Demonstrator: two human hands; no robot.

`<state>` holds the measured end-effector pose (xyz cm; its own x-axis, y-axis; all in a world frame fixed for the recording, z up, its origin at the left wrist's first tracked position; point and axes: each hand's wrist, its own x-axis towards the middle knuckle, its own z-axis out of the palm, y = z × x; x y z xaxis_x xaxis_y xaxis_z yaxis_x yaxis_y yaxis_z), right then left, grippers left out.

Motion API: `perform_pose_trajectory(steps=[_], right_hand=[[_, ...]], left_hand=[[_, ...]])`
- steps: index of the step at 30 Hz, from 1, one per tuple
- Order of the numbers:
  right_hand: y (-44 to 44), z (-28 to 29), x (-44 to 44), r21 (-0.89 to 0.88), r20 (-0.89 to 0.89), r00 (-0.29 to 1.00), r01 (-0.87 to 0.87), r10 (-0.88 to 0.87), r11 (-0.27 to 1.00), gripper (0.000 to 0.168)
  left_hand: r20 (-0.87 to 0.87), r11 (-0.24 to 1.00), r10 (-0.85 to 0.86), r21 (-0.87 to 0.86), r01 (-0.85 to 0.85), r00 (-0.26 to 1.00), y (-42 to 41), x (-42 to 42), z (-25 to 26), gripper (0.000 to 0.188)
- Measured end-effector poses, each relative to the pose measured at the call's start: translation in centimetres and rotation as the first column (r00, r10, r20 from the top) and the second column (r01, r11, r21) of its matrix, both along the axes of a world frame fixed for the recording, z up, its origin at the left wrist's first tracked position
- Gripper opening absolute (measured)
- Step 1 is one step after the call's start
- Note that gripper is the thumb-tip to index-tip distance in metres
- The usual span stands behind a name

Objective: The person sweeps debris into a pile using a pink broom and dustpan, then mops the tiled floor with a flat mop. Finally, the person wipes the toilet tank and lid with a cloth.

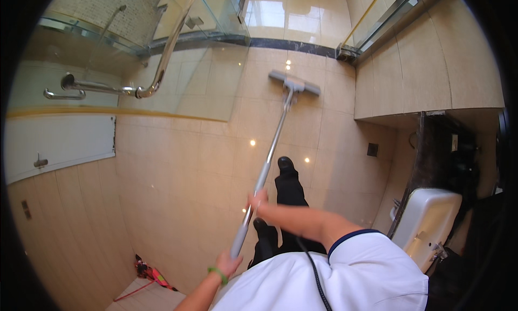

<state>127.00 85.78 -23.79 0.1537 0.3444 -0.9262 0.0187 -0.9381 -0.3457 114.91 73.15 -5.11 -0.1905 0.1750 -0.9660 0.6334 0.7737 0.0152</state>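
Note:
A long-handled mop with a metal shaft and grey grips slants up across the picture. My right hand is wrapped around the shaft at its middle grip. Lower down, my left hand, with a green band at its wrist, holds the handle's top end. The wide grey mop head rests on the beige tiled floor, short of a dark stone threshold. My black shoes stand on the tiles, to the right of the shaft.
To the left, a glass door with a chrome handle reaches over the floor. A white washbasin and dark counter stand at the right. A folded umbrella-like thing lies at lower left. A dark square drain is in the floor.

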Motion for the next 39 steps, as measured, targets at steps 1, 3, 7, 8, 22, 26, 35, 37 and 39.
perform_pose_trajectory(steps=[1,3,7,8,22,26,35,37,39], right_hand=[[3.3,-1.4,1.5,0.033,0.117,0.993,0.008,-0.012,0.999,0.014],[10.4,-4.1,4.9,0.032,0.108,0.990,0.088,-0.091,0.996,0.015],[18.7,-7.4,9.8,0.238,0.033,0.957,0.272,-0.287,0.933,0.017],[18.8,-7.9,9.9,0.193,0.089,0.971,0.200,-0.221,0.961,0.017],[-24.0,1.6,-10.8,-0.083,-0.300,0.928,-0.257,0.221,0.963,0.022],[-25.8,3.2,-11.0,-0.176,-0.360,0.920,-0.231,0.156,0.957,0.011],[-0.1,-2.9,-0.6,0.031,-0.237,0.962,0.148,-0.137,0.989,0.014],[5.7,-3.8,4.3,0.070,-0.104,0.993,0.069,-0.062,0.995,0.017],[11.2,-3.8,9.6,0.084,0.061,0.997,0.036,-0.041,0.996,0.024]], left_hand=[[0.084,0.993,0.026,0.114,-0.035,0.996,2.6,1.8,-1.2,0.024],[0.283,0.941,0.040,0.312,-0.131,0.958,8.0,5.5,-4.2,0.025],[0.239,0.887,0.022,0.443,-0.129,0.971,13.7,11.1,-8.2,0.030],[0.235,0.887,0.043,0.439,-0.145,0.971,13.2,11.5,-8.6,0.031],[-0.041,0.870,0.021,0.494,0.002,0.999,-30.1,-11.5,0.7,0.041],[-0.106,0.944,-0.033,0.323,0.066,0.994,-32.5,-13.1,2.2,0.036],[-0.140,0.895,-0.306,0.295,0.335,0.942,-2.4,-2.3,-2.4,0.030],[-0.051,0.894,-0.237,0.378,0.238,0.970,2.9,2.7,-4.9,0.028],[0.081,0.958,-0.074,0.283,0.049,0.994,7.7,8.2,-6.4,0.024]])
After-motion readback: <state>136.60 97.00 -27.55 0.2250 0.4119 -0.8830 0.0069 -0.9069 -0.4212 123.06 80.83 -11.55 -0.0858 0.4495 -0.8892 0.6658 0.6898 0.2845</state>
